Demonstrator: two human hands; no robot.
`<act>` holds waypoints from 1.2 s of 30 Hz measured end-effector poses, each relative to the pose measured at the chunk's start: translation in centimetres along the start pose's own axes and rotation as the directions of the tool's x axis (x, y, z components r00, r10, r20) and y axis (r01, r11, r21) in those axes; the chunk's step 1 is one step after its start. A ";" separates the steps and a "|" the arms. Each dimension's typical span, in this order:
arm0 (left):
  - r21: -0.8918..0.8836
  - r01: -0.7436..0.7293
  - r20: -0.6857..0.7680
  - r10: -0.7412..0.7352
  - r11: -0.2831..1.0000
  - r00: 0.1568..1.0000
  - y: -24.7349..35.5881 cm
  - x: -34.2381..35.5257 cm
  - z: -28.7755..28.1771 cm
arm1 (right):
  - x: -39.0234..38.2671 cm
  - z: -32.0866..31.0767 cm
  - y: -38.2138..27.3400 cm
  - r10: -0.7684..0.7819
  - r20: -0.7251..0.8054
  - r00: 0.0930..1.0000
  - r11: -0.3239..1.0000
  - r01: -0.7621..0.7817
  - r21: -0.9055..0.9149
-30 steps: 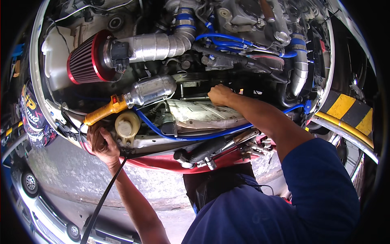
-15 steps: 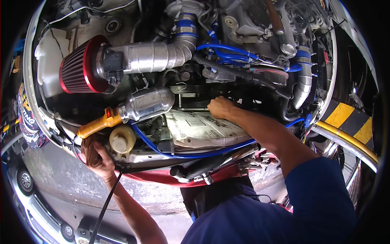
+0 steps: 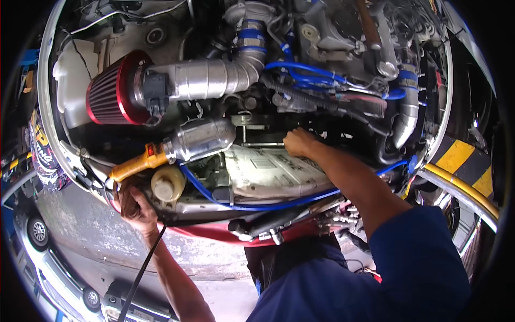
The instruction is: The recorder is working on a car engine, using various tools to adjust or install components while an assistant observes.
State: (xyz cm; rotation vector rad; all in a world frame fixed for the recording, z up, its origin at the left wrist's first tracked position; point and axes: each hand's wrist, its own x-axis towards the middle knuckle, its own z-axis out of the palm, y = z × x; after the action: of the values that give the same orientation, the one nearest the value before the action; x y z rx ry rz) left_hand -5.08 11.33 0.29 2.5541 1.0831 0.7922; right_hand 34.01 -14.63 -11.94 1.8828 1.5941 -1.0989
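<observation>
**Right hand pushed deeper into the engine bay, lamp held at the front edge**

Since the earlier frames the right hand (image 3: 298, 142) has crept toward the middle of the picture, closer under the black belt pulley, and the whole bay now sits larger in the head view. Its fingers are curled down into the gap above the pale grey ribbed radiator top (image 3: 273, 174); what they grip, if anything, is hidden.

At lower left, the left hand (image 3: 134, 206) is closed around the black cable and the tail of the yellow-handled work lamp with the silver metal head (image 3: 177, 147), which lies slanted across the bay's front edge, pointing toward the centre.

Judged from this, the step in hand is feeling for a part by lamplight in the gap behind the radiator. Any next move calls for working by touch.

Room is tight: a blue hose (image 3: 257, 204) runs below the wrist, black hoses and the polished aluminium intake pipe (image 3: 209, 78) crowd above. The red cone air filter (image 3: 110, 88) stands well apart at upper left.
</observation>
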 end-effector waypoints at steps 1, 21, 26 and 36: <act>-0.004 0.005 0.033 -0.005 1.000 0.999 -0.7 -0.4 0.0 | -0.3 0.7 -0.6 0.009 -0.008 1.000 1.000 -0.009 0.012; -0.017 0.009 0.004 -0.009 1.000 1.000 -0.8 -0.6 -0.3 | -0.5 2.6 -0.4 -0.094 -0.099 0.991 0.995 0.096 0.024; 0.037 0.006 -0.007 -0.006 0.999 1.000 0.2 0.1 0.2 | -0.6 1.3 -0.7 -0.009 0.008 1.000 1.000 0.009 0.025; 0.043 -0.003 -0.001 0.003 0.999 1.000 -0.2 -0.2 -0.1 | -0.5 0.9 -0.4 -0.020 -0.105 0.994 0.999 0.025 0.048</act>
State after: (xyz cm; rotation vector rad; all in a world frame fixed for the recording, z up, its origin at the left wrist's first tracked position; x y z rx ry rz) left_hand -5.38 11.32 0.20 2.5916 1.1076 0.7790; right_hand 33.37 -15.46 -12.02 1.9893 1.6624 -1.0743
